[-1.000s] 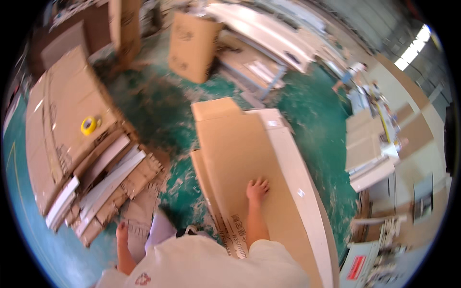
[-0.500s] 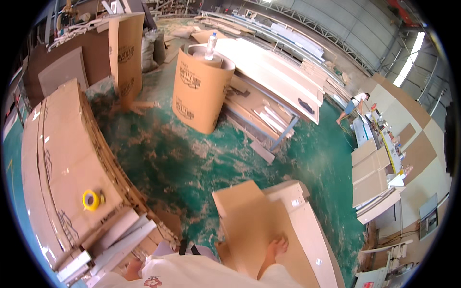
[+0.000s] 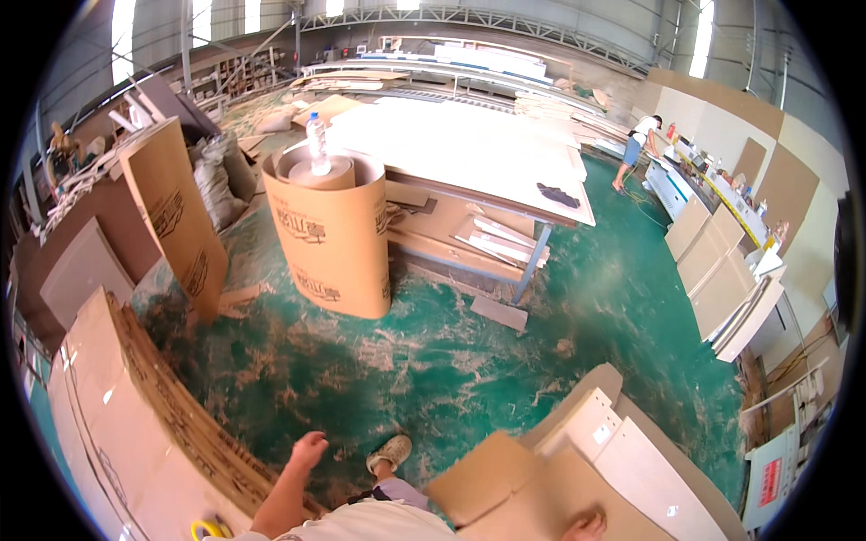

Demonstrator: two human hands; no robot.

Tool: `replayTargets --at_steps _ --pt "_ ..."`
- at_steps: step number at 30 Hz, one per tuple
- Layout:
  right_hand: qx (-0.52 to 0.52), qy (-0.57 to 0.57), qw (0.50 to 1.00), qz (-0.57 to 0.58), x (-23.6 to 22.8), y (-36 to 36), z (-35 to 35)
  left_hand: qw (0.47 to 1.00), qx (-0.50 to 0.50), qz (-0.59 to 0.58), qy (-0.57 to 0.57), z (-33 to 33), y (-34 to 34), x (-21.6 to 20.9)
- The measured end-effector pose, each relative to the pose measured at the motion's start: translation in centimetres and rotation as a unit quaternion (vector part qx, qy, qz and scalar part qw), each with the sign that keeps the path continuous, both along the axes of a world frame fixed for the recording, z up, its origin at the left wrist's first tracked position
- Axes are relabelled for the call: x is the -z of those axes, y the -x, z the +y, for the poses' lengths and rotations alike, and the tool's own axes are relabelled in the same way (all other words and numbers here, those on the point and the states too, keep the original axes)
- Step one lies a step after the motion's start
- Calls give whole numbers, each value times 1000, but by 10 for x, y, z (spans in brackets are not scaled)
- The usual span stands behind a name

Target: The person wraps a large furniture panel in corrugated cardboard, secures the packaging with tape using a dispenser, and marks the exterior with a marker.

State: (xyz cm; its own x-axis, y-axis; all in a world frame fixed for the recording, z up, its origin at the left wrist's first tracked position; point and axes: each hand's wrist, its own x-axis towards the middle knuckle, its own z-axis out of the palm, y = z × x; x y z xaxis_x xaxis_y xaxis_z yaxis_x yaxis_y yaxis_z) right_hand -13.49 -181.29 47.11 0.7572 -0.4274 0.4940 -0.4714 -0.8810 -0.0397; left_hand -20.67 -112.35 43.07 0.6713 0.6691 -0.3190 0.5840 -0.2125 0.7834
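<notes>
My left hand (image 3: 309,448) hangs over the dusty green floor with nothing in it, its fingers loosely bent. It is close to a tall stack of brown cardboard sheets (image 3: 149,410). At the lower right my right hand (image 3: 586,524) lies on a folded brown cardboard sheet (image 3: 487,473), fingers somewhat curled. That sheet rests beside white panels (image 3: 654,473) with small pale labels. On the cardboard stack at the lower left, a roll of yellow tape (image 3: 209,528) is partly cut off by the frame's edge.
Ahead stands a large cardboard roll (image 3: 329,248) with a clear plastic bottle (image 3: 317,144) on top. Behind it is a long table (image 3: 451,135) bearing white boards and a dark glove (image 3: 557,195). Another person (image 3: 638,149) bends over a workbench (image 3: 713,194) at the right.
The view has swung and tilted up, so most things sit elsewhere in it. My left hand has come forward from beside my body. My right hand is still on the cardboard sheet.
</notes>
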Motion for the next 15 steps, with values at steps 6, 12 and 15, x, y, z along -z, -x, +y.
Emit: replayTargets --at_steps 6,12,15 --pt "120 20 992 -24 -34 -54 59 921 343 118 140 45 -113 44" --pt "270 -9 962 43 -17 -108 83 995 26 92 -20 95 -227 -32" --pt "356 -32 929 95 9 -127 88 985 -28 162 55 139 -240 -8"
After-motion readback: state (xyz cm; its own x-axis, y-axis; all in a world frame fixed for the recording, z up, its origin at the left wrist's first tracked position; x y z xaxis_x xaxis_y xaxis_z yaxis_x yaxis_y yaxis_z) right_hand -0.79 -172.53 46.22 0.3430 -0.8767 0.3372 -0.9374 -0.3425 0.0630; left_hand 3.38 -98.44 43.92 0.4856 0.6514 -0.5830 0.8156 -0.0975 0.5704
